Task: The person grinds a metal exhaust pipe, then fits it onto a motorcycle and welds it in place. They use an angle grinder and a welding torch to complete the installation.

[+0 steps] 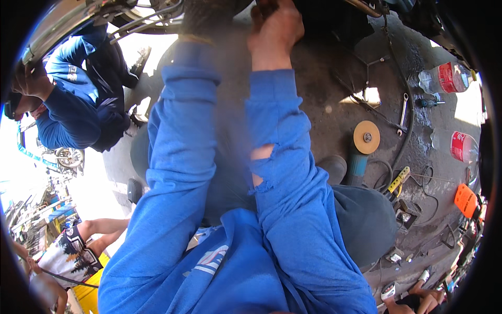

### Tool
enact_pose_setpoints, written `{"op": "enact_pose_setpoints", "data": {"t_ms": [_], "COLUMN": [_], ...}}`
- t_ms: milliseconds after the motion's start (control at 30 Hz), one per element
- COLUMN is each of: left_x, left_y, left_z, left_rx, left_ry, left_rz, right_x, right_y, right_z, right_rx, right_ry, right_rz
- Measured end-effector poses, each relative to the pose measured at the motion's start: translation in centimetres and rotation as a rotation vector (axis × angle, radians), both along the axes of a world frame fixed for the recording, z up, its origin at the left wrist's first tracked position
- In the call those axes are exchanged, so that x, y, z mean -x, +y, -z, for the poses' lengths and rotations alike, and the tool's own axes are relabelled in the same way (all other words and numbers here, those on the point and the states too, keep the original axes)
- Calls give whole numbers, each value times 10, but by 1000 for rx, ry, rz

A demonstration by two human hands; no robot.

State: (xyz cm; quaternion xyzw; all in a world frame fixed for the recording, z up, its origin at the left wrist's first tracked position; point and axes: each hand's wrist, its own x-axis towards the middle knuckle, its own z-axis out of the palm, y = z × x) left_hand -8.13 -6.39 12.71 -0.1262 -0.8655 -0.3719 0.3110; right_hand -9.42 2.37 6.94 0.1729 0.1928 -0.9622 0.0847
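Both my arms, in blue sleeves, reach up to the top of the head view, under the dark underside of what looks like a vehicle. My right hand point(277, 34) is closed, its fingers curled round something dark at the upper edge that I cannot make out. A torn hole shows bare skin on the right sleeve point(280, 120). My left hand point(205, 20) is dark and smeared above its cuff, close to the same dark parts. Its fingers cannot be made out, nor whether it holds anything.
Right of my knee stands an angle grinder point(358, 166) with a tan disc point(366, 137). Beyond lie a wrench point(403, 112), a screwdriver point(431, 103), cut plastic bottles point(454, 77), a black cable point(409, 112) and a yellow-handled tool point(400, 179). A co-worker point(78, 99) crouches at left.
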Motion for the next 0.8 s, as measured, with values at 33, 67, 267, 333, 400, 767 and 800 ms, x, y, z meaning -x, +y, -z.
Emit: {"op": "enact_pose_setpoints", "data": {"t_ms": [33, 67, 267, 333, 400, 767, 800], "left_x": [4, 9, 11, 9, 12, 13, 15], "left_y": [7, 14, 35, 34, 33, 18, 14], "left_z": [3, 4, 22, 25, 25, 40, 41], "left_rx": [-474, -945, -495, 98, 708, 685, 718], "left_ry": [-106, -231, -37, 123, 289, 31, 12], "left_rz": [67, 137, -8, -226, -413, -461, -472], "right_x": [0, 2, 31, 42, 52, 39, 35], "right_y": [4, 10, 39, 37, 34, 40, 46], "right_z": [2, 4, 22, 28, 32, 1, -9], "right_rx": [34, 69, 235, 400, 448, 109, -9], "right_ry": [-76, -88, 69, 58, 78, -143, -233], "right_rz": [66, 114, 162, 112, 62, 119, 225]}}
